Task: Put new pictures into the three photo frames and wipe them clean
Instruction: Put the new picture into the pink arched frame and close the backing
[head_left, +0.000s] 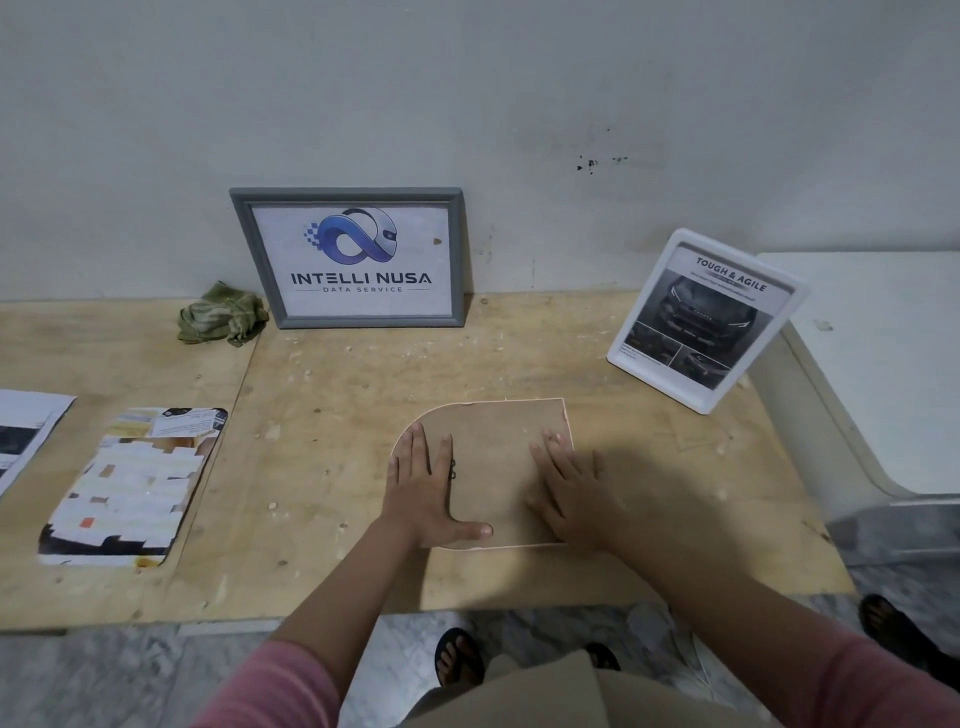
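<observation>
Here a brown backing board (491, 470) lies flat on the plywood worktop (332, 395), near the front edge and a little right of centre; a thin pale rim shows along its edges, and whether a frame sits under it cannot be told. The left hand (423, 486) presses flat on the board's left side, fingers straight and thumb spread toward the near edge. The right hand (569, 486) lies flat on the board's right side, fingers straight and slightly apart. Far behind, a grey frame (349, 258) with a logo picture leans against the wall, and a crumpled green cloth (221, 314) lies just to its left. To the far right a white frame (707, 319) with a car picture stands tilted. On the left lie two loose prints (130, 486).
</observation>
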